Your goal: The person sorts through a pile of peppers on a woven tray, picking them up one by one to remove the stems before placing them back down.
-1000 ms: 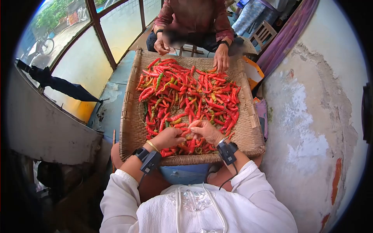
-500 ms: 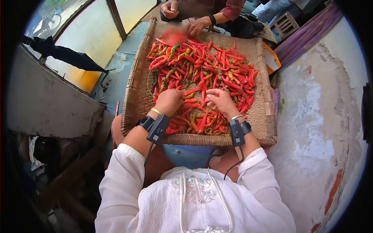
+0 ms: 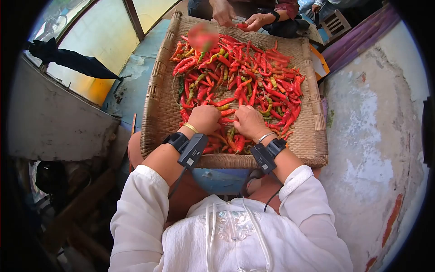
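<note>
1. Left hand (image 3: 205, 119): curled into a loose fist, knuckles up, resting on the chilli peppers (image 3: 240, 77) at the near side of the woven tray (image 3: 156, 113). Fingers are folded under; whether they pinch a pepper cannot be told.
2. Right hand (image 3: 247, 121): also curled, fingers bent down into the pile, just beside the left hand. What it grips, if anything, is hidden beneath the palm.
3. Wrist devices: 1 dark boxy unit (image 3: 192, 151) strapped on the left forearm, 1 (image 3: 263, 156) on the right, each trailing a thin black cable. A thin gold bangle (image 3: 190, 128) sits at the left wrist, a silvery one (image 3: 266, 135) at the right.
4. Chilli peppers: long, slim, glossy, mostly red, with several green and yellowish ones mixed in; heaped loosely across the middle of the tray, from the near edge to the far one.
5. Woven tray: rectangular, flat, plaited straw-coloured fibre with a thick rolled rim; it rests across the person's lap.
6. Sleeves (image 3: 136, 213): white, soft cloth, pushed up the forearms.
7. Second person: 2 hands (image 3: 242, 18) at the tray's far edge, holding a red pepper between them; dark red sleeve (image 3: 288, 6).
8. Wall (image 3: 376, 127) at the right: rough plaster, patchy white and grey, flaking.
9. Folded black umbrella (image 3: 72, 59) at the left, beside pale window panes.
</note>
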Available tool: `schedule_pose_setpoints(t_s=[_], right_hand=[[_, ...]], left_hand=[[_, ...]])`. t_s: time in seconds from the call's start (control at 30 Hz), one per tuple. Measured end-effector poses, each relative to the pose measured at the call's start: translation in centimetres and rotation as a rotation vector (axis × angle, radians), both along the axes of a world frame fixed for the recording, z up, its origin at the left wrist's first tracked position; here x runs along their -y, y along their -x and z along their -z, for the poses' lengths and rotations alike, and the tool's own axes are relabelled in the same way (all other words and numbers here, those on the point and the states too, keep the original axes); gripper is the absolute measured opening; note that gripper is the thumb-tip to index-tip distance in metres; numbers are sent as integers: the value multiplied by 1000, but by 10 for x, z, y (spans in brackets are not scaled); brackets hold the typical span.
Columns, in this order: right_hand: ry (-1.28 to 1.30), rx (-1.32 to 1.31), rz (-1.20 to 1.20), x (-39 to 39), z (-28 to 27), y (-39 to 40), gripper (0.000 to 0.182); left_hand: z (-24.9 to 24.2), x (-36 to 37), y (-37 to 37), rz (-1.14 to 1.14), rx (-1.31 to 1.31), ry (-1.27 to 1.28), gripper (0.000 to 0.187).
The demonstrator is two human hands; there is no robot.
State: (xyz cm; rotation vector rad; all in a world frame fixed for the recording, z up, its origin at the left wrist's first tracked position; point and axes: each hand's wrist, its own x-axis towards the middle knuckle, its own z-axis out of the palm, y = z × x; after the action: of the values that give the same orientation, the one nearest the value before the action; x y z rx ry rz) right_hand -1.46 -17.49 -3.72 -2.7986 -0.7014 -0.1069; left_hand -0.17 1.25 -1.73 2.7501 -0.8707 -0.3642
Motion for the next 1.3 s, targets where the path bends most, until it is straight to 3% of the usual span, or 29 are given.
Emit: schedule_pose_setpoints(t_s=[0.1, 0.17, 0.33, 0.4, 0.5, 0.67, 0.77, 0.83, 0.9, 0.93, 1.03, 1.17, 1.23, 1.27, 1.3], right_hand=[[-158, -122, 104, 2, -11, -1, 9], [-504, -319, 197, 5, -10, 0, 11], [-732, -310, 202, 6, 4, -4, 11], [-943, -605, 315, 8, 4, -5, 11], [-1113, -691, 447, 4, -8, -4, 13], [-1193, -732, 387, 3, -14, -1, 12], [-1302, -793, 288, 1, -28, 7, 12], [-1331, -770, 290, 5, -40, 15, 12], [-1414, -731, 330, 14, -47, 23, 11], [-1479, -699, 350, 21, -52, 25, 11], [-1611, -613, 392, 57, -62, 21, 11], [-1927, -385, 358, 109, -70, -2, 15], [-2168, -105, 598, 127, -57, -19, 21], [-2289, -244, 792, 134, -49, -25, 32], [-2291, -255, 800, 124, -44, -24, 32]], left_hand=[[3, 1, 0, -24, 26, 43, 23], [7, 1, 1, -43, 39, 72, 22], [15, -1, 3, -114, 32, 74, 19], [12, -2, 2, -114, 12, 65, 18], [10, -9, 5, -110, -6, 112, 16], [2, -9, 5, -82, 69, 358, 24], [-5, -6, 5, -5, 41, 321, 26], [-12, -3, 2, 27, 18, 329, 26], [-16, 1, 1, -33, -268, 419, 24], [-12, 1, -1, 78, -59, 373, 19], [-1, -2, -3, 66, -2, 305, 16], [-20, -2, 0, 31, -249, 232, 16], [-23, -3, -5, 6, -341, 217, 18], [-23, -5, -6, 76, -238, 227, 18], [-24, -7, -9, 146, -131, 236, 19]])
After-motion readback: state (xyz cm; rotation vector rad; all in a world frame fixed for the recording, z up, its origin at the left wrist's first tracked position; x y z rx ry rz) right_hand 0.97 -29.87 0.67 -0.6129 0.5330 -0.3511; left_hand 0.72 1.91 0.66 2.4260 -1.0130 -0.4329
